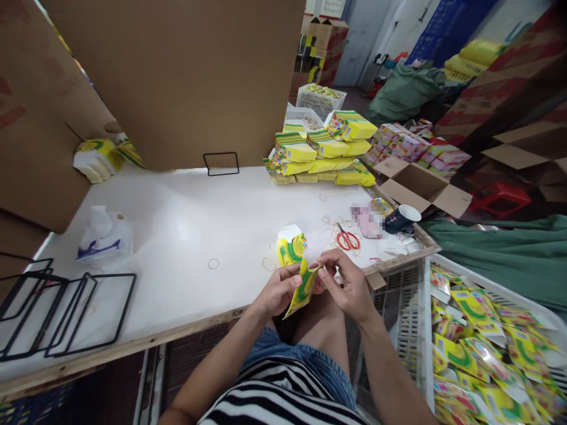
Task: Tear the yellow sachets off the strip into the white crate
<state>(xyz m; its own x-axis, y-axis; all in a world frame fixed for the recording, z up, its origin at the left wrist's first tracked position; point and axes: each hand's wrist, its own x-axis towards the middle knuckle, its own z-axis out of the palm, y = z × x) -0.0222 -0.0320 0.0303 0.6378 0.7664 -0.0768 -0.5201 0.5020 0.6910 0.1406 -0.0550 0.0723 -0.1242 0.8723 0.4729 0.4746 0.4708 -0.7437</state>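
Note:
My left hand is closed on a thin yellow and green printed carton, held tilted over my lap at the table's front edge. At the carton's upper right edge, my right hand pinches with thumb and fingers. Just behind my hands, another yellow carton with a white flap lies on the white table. Loose rubber bands are scattered nearby. Red-handled scissors rest farther right, beside more bands.
Yellow cartons are stacked at the back right. A dark mug stands near the right corner. Black wire frames and a plastic tissue pack lie left. A white basket of cartons sits right; a cardboard panel rises behind.

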